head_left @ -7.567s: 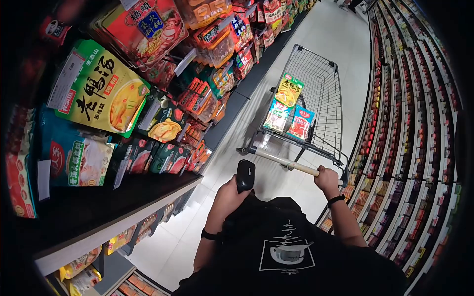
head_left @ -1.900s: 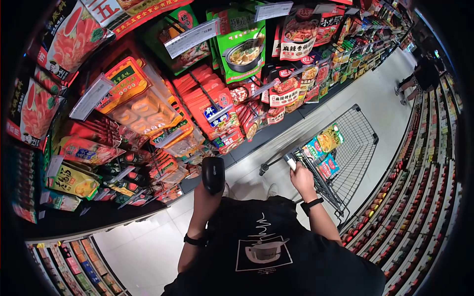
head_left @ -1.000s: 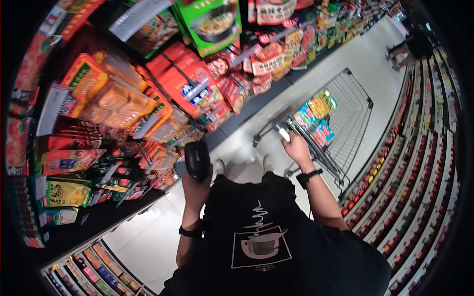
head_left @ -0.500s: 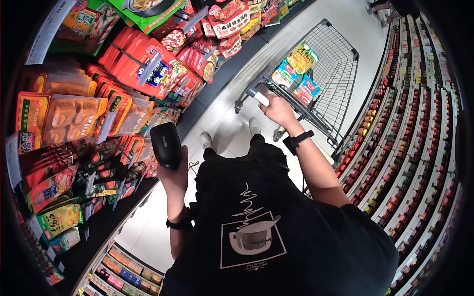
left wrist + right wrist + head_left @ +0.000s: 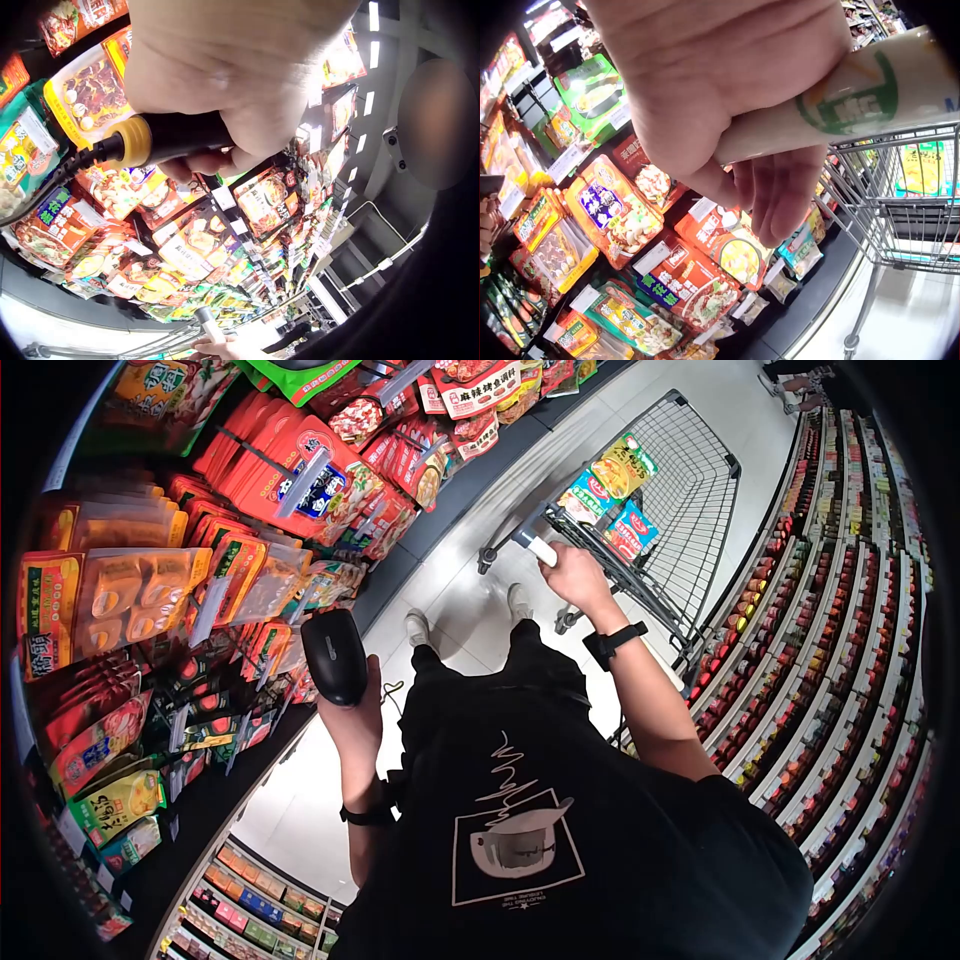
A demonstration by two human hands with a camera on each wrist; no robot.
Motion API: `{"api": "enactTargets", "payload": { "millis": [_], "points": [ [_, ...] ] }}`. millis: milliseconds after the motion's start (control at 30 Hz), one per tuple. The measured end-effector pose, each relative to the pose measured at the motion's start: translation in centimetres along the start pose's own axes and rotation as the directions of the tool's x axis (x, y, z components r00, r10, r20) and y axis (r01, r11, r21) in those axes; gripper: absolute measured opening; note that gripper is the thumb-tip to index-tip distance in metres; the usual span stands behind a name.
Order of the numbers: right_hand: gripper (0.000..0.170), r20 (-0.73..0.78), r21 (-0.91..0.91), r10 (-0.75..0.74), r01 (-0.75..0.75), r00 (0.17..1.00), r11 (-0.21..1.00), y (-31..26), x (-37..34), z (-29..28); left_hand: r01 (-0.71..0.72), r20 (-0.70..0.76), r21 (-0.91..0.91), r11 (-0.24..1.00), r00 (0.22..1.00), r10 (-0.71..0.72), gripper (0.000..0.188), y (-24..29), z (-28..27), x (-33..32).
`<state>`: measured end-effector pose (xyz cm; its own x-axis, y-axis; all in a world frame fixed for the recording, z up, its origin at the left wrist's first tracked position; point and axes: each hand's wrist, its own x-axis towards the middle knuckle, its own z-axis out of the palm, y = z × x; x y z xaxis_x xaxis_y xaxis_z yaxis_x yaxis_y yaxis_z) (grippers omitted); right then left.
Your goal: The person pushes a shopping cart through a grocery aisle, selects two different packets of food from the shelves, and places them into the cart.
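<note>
The person wears a loose black T-shirt (image 5: 660, 850) with short sleeves, its front printed in white and grey: a thin tilted square outline (image 5: 456, 852) frames a rounded cup (image 5: 515, 853), a zigzag line (image 5: 505, 770) rises above it, and small lettering (image 5: 521, 894) with a star sits below. Black trousers (image 5: 475, 700) lead down to pale shoes (image 5: 418, 629). The left hand (image 5: 352, 734) and right hand (image 5: 577, 578) are both bare, with a black strap (image 5: 368, 817) around the left wrist and a matching black band (image 5: 614, 644) around the right.

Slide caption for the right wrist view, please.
Right hand gripping a cart handle, with food packets beyond and the wire basket at right.
</note>
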<state>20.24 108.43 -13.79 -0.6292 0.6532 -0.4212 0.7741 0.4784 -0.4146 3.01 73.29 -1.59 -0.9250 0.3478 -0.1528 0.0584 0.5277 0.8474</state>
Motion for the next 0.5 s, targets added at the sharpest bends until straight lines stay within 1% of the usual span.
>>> {"api": "enactTargets", "payload": {
  "millis": [100, 200, 300, 333, 367, 433, 500],
  "points": [
    [0.035, -0.004, -0.003, 0.004, -0.004, 1.0, 1.0, -0.2, 0.1, -0.2, -0.013, 0.002, -0.008, 1.0, 1.0, 0.013, 0.017, 0.1, -0.1, 0.1],
    [0.035, -0.015, -0.005, -0.005, 0.005, 1.0, 1.0, -0.4, 0.5, -0.1, -0.042, -0.037, -0.003, 0.999, 0.998, 0.041, 0.017, -0.2, -0.1, 0.1],
    [0.03, -0.075, 0.008, -0.034, 0.035, 0.997, 0.999, 0.2, 0.6, 0.4, 0.032, -0.029, -0.036, 0.999, 0.999, -0.033, 0.018, 0.5, -0.2, -0.1],
    [0.028, -0.109, 0.018, -0.058, 0.06, 0.992, 0.998, 0.1, 0.9, 0.4, 0.036, -0.022, -0.026, 0.999, 0.999, -0.036, 0.018, 0.4, -0.3, 0.0],
    [0.027, -0.104, 0.011, -0.055, 0.057, 0.993, 0.998, 0.0, 0.9, 0.4, 0.037, -0.02, -0.015, 0.999, 0.999, -0.037, 0.018, 0.0, -0.4, -0.1],
    [0.027, -0.126, 0.021, -0.076, 0.079, 0.989, 0.997, 0.3, 1.1, 0.7, -0.016, -0.071, -0.024, 1.0, 0.997, 0.014, 0.022, -0.6, -0.1, -0.2],
    [0.026, -0.111, 0.03, -0.064, 0.068, 0.992, 0.997, 0.0, 1.0, 0.5, 0.008, -0.048, -0.027, 1.0, 0.999, -0.009, 0.024, 0.3, -0.3, -0.2]
  ]
}}
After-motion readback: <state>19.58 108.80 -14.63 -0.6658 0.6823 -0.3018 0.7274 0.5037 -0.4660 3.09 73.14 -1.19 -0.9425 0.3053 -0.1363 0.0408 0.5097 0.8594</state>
